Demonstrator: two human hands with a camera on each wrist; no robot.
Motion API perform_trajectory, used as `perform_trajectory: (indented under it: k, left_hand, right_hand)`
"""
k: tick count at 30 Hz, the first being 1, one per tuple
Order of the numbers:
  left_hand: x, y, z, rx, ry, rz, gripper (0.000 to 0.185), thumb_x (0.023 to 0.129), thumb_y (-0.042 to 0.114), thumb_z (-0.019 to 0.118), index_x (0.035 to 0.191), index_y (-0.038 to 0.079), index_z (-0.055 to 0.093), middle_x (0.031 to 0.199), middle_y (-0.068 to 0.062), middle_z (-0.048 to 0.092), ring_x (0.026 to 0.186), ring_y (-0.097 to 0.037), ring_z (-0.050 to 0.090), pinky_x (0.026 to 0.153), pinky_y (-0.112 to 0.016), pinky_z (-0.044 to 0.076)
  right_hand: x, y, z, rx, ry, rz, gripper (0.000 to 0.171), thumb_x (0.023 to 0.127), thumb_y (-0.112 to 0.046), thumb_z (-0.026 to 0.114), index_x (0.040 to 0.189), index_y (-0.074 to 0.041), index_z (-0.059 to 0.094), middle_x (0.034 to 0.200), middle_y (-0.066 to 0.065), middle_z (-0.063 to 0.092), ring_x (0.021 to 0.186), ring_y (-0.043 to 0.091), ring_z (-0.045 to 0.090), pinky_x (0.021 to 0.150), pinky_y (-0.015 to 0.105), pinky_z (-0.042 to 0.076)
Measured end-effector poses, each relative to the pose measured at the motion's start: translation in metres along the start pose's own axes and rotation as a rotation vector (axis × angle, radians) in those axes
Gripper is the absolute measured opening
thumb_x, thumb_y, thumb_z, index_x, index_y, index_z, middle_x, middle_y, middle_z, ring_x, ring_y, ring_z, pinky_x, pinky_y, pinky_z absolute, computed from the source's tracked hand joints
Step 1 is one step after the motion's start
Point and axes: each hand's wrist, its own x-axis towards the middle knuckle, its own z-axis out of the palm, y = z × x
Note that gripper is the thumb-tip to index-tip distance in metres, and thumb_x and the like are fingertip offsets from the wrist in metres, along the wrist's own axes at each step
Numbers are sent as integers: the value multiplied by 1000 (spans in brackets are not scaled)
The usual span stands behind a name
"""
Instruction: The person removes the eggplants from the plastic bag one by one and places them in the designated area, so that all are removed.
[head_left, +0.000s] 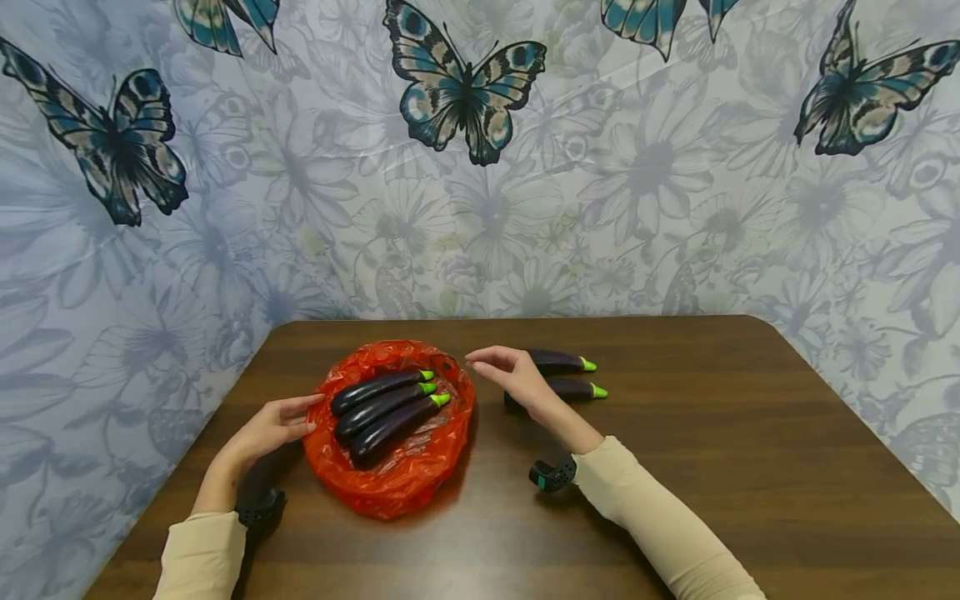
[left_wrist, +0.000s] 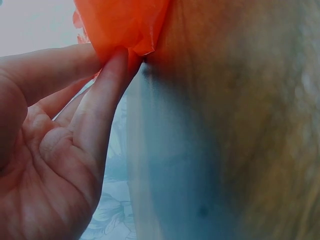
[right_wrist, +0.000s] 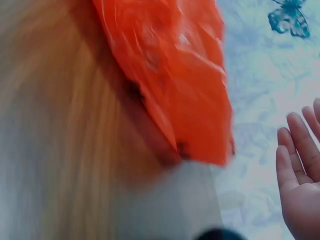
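A red plastic bag [head_left: 393, 493] stands on the table with its mouth rolled open. Three dark eggplants [head_left: 378, 412] with green stems lie side by side inside it. At its left side, my left hand [head_left: 268, 427] pinches the bag's edge between thumb and fingers, as the left wrist view confirms. My right hand [head_left: 516, 377] is just right of the bag, apart from it and holding nothing. Its fingers look nearly straight in the right wrist view. Behind and right of that hand lie two more eggplants, a far one [head_left: 557, 362] and a nearer one [head_left: 576, 390], each partly hidden.
The brown wooden table [head_left: 720, 467] ends at a wall [head_left: 645, 242] covered in flowers and butterflies. Dark devices are strapped at the left wrist [head_left: 260, 507] and the right wrist [head_left: 553, 475].
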Motion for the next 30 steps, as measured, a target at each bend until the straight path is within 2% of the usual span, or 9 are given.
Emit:
perform_trajectory:
  k: [4,7,10,14,16,21,23,26,30]
  left_hand:
    - [2,0,1,-3,7,-13,55,86,10,57,132,-9,34,132,-33,31,114,-43,41,83,-35,47]
    - [3,-1,2,-15,0,-16,55,86,9,57,132,-9,33,132,-33,31,114,-43,41,82,-34,48]
    - [2,-3,3,-25,-7,-16,55,85,8,57,132,-10,33,133,-34,30,114,-43,40,82,-33,48]
    - [2,-3,3,-23,-7,-11,56,85,9,57,132,-9,33,133,-34,30,114,-44,40,82,-34,48]
    - [1,-3,2,-16,-8,-11,56,86,10,57,132,-9,33,133,-33,30,114,-44,40,82,-34,48]
    - [1,-1,2,-18,-2,-9,56,85,9,57,132,-10,33,132,-33,31,114,-45,40,82,-35,47]
    - [0,0,2,-15,-1,-9,56,86,10,57,132,-9,33,133,-33,30,114,-45,40,82,-35,47]
    - [0,1,1,-4,1,-12,56,86,10,57,132,-9,33,133,-33,30,114,-44,40,82,-35,47]
    - [-1,1,2,-10,2,-11,56,86,9,57,132,-9,32,133,-34,29,114,-44,40,83,-35,47]
  right_hand:
    - [7,0,22,6,-46,-15,29,89,-10,53,111,8,56,111,22,57,99,24,55,86,44,43]
    - [11,2,35,-5,-92,-10,27,89,-9,54,110,7,57,108,22,58,90,15,58,76,33,49]
    - [15,5,45,-15,-139,4,28,88,-8,54,111,8,57,107,24,59,84,25,59,65,30,48]
    - [20,11,51,-46,-179,38,27,88,-7,54,110,8,57,109,24,57,90,41,54,73,43,48]
    - [23,17,53,-83,-191,48,26,87,-7,55,109,7,59,110,21,58,92,38,56,79,43,47]
    - [31,39,54,-200,-175,47,25,84,-12,61,107,-3,63,107,11,62,89,16,59,75,24,48]
    - [33,44,54,-236,-166,42,25,83,-14,63,106,-6,64,104,8,63,89,12,58,75,22,47]
    - [34,45,55,-293,-166,24,24,82,-16,64,104,-8,65,101,5,65,89,11,58,76,23,47]
    - [35,45,56,-371,-198,4,24,81,-16,65,104,-10,66,102,3,64,96,16,57,83,31,46]
